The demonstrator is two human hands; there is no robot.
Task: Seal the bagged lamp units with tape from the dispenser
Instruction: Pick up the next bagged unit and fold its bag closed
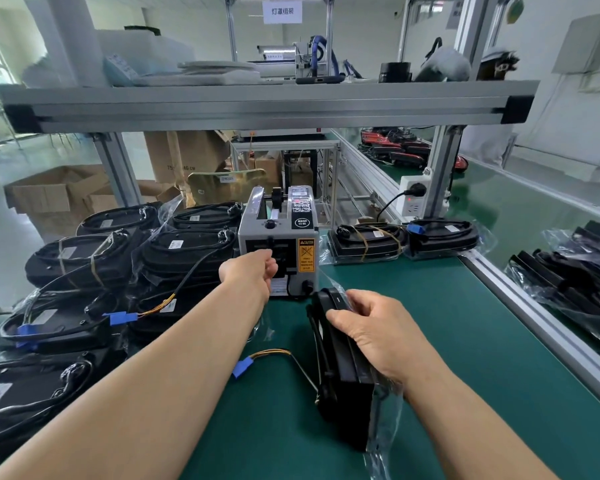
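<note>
A grey automatic tape dispenser (279, 237) stands on the green mat at the centre. My left hand (253, 271) reaches to its front outlet slot, fingers curled at the opening; any tape between them is too small to see. My right hand (371, 330) grips a black lamp unit (343, 372) in a clear plastic bag, held on its edge on the mat. A cable with a blue connector (239, 368) trails from that unit to the left.
Several bagged black lamp units (84, 292) are stacked on the left. Two more bagged units (405, 240) lie right of the dispenser. An aluminium rail (520, 303) borders the mat on the right, with more units beyond. A shelf beam (270, 105) spans overhead.
</note>
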